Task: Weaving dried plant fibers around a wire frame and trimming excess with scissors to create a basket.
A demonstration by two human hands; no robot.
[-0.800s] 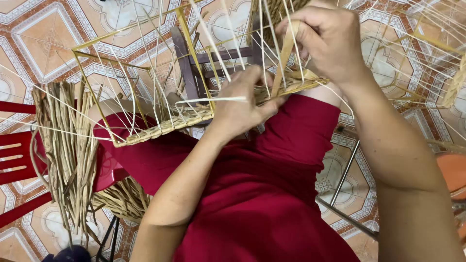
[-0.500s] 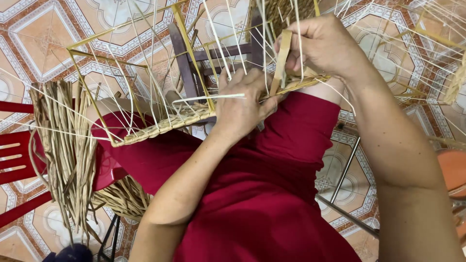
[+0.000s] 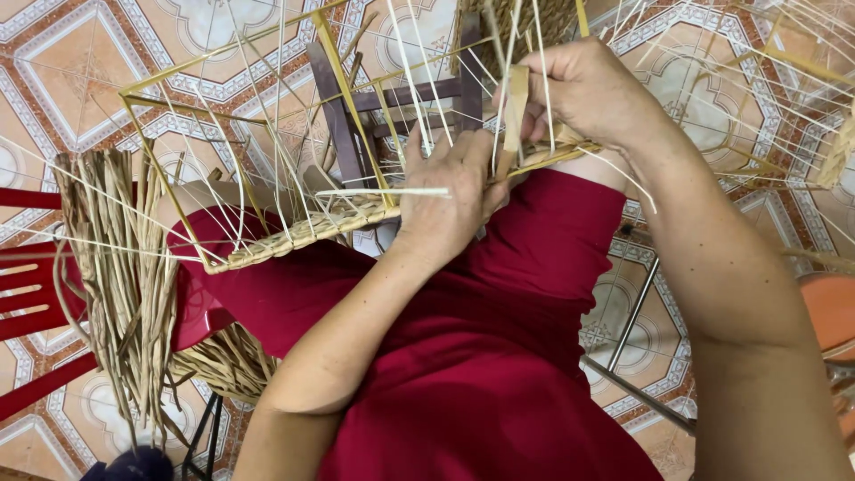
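A yellow wire basket frame (image 3: pixel 223 85) with thin pale upright strands rests on my lap, its lower rim wrapped in woven straw (image 3: pixel 303 230). My left hand (image 3: pixel 445 200) presses on the woven rim near the middle, fingers among the strands. My right hand (image 3: pixel 588 93) pinches a flat tan weaving strip (image 3: pixel 515 111) that stands upright between the strands just above the rim. The two hands nearly touch. I wear red trousers.
A bundle of dried straw strips (image 3: pixel 125 276) hangs over a red plastic chair (image 3: pixel 36 294) at the left. A dark wooden stool (image 3: pixel 356 116) shows through the frame. Another wire frame (image 3: pixel 784 80) lies at the right over the patterned tile floor. Metal legs (image 3: pixel 632 321) run beside my right arm.
The frame has shifted a little left and down in view. My right hand has lowered the tan strip towards the rim, closer to my left hand.
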